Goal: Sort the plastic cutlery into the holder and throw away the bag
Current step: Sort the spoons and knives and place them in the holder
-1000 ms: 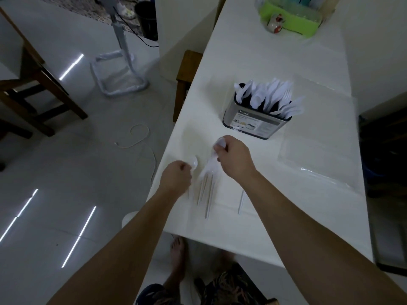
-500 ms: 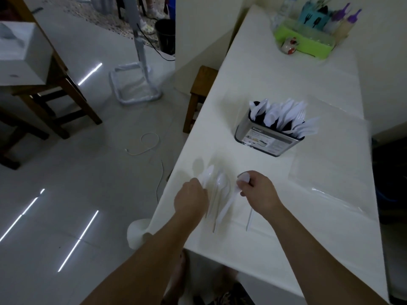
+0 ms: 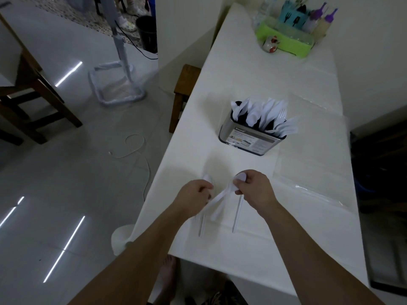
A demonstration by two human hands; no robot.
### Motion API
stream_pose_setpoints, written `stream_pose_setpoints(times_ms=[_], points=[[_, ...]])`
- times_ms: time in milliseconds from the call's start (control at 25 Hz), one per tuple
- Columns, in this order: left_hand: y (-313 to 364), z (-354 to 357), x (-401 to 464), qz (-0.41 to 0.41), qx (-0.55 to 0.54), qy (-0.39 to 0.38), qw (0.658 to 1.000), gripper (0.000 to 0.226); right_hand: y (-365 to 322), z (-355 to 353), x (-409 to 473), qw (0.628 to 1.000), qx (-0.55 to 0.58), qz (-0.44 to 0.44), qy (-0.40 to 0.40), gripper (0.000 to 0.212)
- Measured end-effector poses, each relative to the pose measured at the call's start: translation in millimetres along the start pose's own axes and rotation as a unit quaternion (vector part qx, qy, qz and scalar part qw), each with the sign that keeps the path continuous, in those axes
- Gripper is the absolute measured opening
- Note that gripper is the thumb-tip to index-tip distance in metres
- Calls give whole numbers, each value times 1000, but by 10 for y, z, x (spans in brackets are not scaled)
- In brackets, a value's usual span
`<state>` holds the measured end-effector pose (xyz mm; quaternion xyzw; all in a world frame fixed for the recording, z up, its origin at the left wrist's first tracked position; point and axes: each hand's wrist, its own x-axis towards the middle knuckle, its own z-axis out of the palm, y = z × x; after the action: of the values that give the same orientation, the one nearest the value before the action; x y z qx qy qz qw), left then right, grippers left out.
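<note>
Head view: my left hand and right hand each pinch white plastic spoons over the table, holder just beyond.

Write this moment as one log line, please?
left hand: grips spoons | right hand: grips spoons | holder: part-filled, behind hands | clear bag: flat on table, right

The shiny metal cutlery holder carries a paper label headed "Kosso"; the smaller print beneath it is too blurred to read.
</note>
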<state>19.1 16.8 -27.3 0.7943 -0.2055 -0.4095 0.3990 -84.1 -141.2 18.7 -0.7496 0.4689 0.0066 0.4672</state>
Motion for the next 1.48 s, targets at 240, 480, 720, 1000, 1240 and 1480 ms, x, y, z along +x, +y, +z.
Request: stream_pose_setpoints(times_ms=[240, 480, 720, 1000, 1240, 1480], points=[[-90, 245, 153, -59, 249, 120, 959, 40, 100, -141, -18, 999, 30, 12, 6, 5], [-95, 156, 266, -100, 223, 126, 961, 25, 98, -201, -6, 999, 28, 20, -2, 6], [2, 17, 231, -8, 188, 95, 978, 23, -28, -173, -24, 998, 25, -20, -46, 7], [367, 16, 119, 93, 1, -6, 996, 30, -282, -221, -16, 995, 18, -90, -43, 15], [444, 96, 20, 35, -129, -68, 989, 29, -292, -325, -55, 993, 38, -99, -55, 20], [496, 319, -159, -77, -213, -134, 965, 34, -16, -393, -70, 997, 39, -67, -28, 16]])
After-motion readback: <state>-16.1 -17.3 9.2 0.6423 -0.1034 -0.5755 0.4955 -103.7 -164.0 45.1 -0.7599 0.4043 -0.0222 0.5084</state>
